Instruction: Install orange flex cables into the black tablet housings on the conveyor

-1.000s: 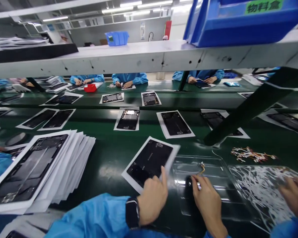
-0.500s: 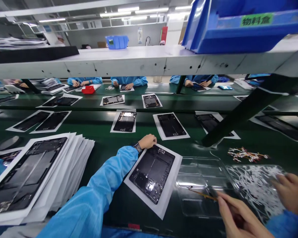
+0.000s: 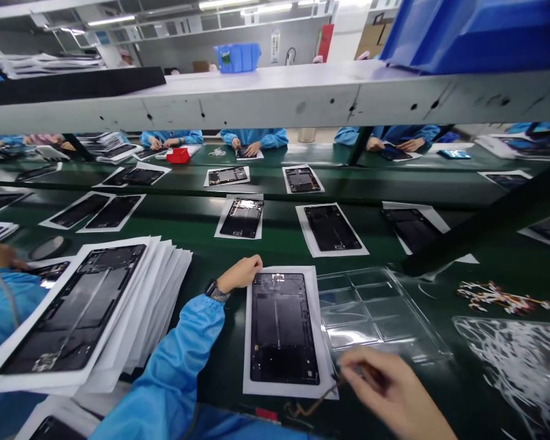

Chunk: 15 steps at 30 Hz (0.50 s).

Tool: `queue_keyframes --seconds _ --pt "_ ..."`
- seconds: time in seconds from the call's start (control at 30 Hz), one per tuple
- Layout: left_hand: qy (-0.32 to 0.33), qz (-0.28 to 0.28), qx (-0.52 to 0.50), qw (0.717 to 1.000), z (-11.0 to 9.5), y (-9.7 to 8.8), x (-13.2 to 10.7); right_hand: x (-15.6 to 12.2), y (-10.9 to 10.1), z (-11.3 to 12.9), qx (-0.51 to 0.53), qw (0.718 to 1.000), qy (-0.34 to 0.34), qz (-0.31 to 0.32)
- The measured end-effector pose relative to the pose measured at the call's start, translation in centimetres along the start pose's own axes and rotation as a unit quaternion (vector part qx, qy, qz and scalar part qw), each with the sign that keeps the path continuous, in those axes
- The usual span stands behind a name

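A black tablet housing (image 3: 282,330) lies on a white paper sheet (image 3: 291,390) in front of me. My left hand (image 3: 242,273) is closed at the top left corner of the housing and sheet; its fingertips are partly hidden. To the right of the housing, my right hand (image 3: 389,388) pinches a thin brown flex cable (image 3: 321,400). The cable's bent end hangs over the lower right corner of the sheet and is slightly blurred. Behind my right hand sits a clear plastic tray (image 3: 371,299) with compartments.
Stacked housings with paper sheets (image 3: 160,299) stand at left, beside a co-worker's arm (image 3: 4,293). Small cables (image 3: 499,297) and white strips (image 3: 522,360) lie at right. A dark post (image 3: 486,226) slants under the shelf (image 3: 256,101). More housings (image 3: 332,229) lie further back.
The housing and sheet have turned from slanted to nearly straight. My right hand has moved left with the flex cable, from over the tray to the sheet's corner. A co-worker's hand at right has gone.
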<state>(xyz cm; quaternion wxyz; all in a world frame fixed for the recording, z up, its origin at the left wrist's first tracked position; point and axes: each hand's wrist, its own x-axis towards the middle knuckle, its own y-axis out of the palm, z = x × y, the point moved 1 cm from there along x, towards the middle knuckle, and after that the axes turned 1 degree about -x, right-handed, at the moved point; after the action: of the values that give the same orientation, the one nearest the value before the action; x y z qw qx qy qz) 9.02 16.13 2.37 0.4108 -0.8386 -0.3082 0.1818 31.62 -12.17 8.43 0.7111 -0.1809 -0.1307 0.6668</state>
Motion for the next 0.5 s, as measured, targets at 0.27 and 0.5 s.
queue_keyframes --seconds 0.27,0.5 --pt "-0.064 0.018 -0.155 0.986 2.1 0.3 -2.1 3.2 0.8 -11.1 0.334 0.907 0.189 -0.174" --pt "-0.169 0.004 -0.215 0.962 3.6 -2.3 -2.8 -1.4 -2.5 -9.6 0.269 0.913 0.200 -0.235"
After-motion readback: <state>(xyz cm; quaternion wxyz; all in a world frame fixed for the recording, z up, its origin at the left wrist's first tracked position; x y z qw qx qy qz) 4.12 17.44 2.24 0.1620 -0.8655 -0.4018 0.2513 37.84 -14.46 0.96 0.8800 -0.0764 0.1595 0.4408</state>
